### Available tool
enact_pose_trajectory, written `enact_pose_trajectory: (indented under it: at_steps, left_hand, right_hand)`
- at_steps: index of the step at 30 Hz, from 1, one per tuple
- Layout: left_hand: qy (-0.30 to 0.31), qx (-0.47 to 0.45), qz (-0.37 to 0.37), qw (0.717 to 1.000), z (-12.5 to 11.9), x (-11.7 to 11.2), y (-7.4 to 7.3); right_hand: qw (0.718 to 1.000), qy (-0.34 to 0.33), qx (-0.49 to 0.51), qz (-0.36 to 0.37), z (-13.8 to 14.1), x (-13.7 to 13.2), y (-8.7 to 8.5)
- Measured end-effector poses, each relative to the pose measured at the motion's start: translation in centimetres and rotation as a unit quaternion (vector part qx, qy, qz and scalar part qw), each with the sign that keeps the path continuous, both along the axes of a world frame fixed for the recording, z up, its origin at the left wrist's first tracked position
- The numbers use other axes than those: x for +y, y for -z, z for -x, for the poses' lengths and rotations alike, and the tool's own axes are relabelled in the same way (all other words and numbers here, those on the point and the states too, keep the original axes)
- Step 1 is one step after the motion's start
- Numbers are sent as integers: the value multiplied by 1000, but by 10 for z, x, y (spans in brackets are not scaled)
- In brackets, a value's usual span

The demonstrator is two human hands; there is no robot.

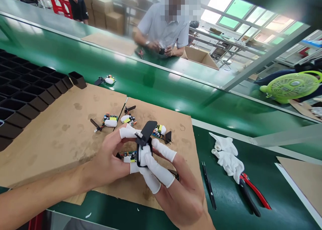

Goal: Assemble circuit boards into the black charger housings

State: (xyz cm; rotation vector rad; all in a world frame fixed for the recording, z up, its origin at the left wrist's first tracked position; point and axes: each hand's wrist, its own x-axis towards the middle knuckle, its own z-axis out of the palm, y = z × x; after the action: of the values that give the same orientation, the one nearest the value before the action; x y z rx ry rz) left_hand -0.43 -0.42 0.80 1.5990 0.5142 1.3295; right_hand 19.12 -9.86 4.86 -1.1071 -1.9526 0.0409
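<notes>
Between my hands is a black plastic adapter housing (138, 161), its opening facing me, with a flat black end cover (149, 132) tilted up above it and metal prongs beside the cover. My left hand (113, 156) grips the housing from the left, thumb below and forefinger above. From the right, my right hand (173, 176) closes on it, fingertips pressing at white material inside the opening. White finger cots cover several fingertips on both hands. Circuit boards with black plug ends, such as one board (110, 121) and another (130, 155), lie around my hands on the cardboard (75, 132).
Rows of black empty housings (32, 92) stand at left. Tweezers (208, 186), red-and-black pliers (254, 193) and white gloves (228, 156) lie on the green bench at right. Across the bench a person (163, 29) handles a small black part. A green fan (291, 85) stands far right.
</notes>
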Motion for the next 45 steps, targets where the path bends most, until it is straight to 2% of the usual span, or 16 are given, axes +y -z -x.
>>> enact_pose_trajectory:
  at_steps: [4,6,8,10,12,15,18,20,24,29,31,36,45]
  left_hand:
    - [-66,92,-38,993,-1,-1,-4]
    - [-109,140,-70,982,-2,-4,-14]
    - [-142,176,-99,969,-5,-8,-27]
    - [-164,183,-117,962,-7,-12,-41]
    - [-161,161,-99,969,-12,-15,-53]
    - [-106,114,14,988,-24,-18,-61]
    - [-18,60,129,990,-40,-20,-60]
    - [17,18,160,987,-48,-22,-58]
    - [7,-47,190,981,-55,-24,-59]
    - [11,-29,220,975,-52,-21,-59]
    - [1,-17,212,977,-49,-20,-56]
    - [-14,-48,206,977,-45,-21,-48]
    - [53,-32,245,967,-44,-19,-43]
  right_hand:
    - [999,30,26,12,5,4,-8]
    - [996,43,69,34,7,7,-11]
    - [983,52,157,81,6,9,-12]
    - [945,36,287,151,0,11,-15]
    - [886,-3,408,223,-7,13,-19]
    - [814,-35,501,292,-16,14,-26]
    - [785,-51,538,302,-15,13,-28]
    - [785,-50,547,287,-11,14,-24]
    - [805,-21,526,273,-6,16,-14]
    - [835,-15,480,269,-10,18,-7]
    - [834,-17,476,280,-12,18,-8]
    - [802,-51,508,311,-10,16,-14]
    - [820,-41,494,285,-8,16,-13]
